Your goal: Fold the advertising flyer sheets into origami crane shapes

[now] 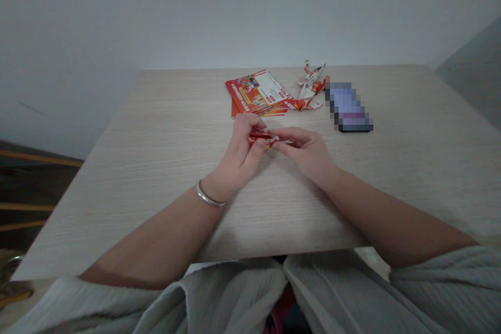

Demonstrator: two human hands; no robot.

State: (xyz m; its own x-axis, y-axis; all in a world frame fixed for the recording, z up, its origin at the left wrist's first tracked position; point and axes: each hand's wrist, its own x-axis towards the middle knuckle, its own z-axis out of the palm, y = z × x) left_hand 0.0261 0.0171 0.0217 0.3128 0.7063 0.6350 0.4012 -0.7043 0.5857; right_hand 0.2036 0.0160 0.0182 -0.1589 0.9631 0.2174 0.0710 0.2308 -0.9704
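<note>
Between my two hands, over the middle of the table, is a small folded piece of red printed paper (264, 139). My left hand (246, 147), with a silver bangle on the wrist, is closed round its left side, thumb in front and fingers behind. The fingertips of my right hand (303, 147) pinch its right end. Part of the folded paper is hidden by the fingers. Just beyond my hands lies a stack of red and orange printed sheets (246, 95). To its right stands a folded paper figure (309, 88) with pointed ends, made of similar printed paper.
A phone (349, 107), its screen blurred, lies on the right of the pale wood-grain table (156, 130). A white wall (250, 15) rises behind the far edge. Wooden bars (39, 157) show at the lower left, beside the table.
</note>
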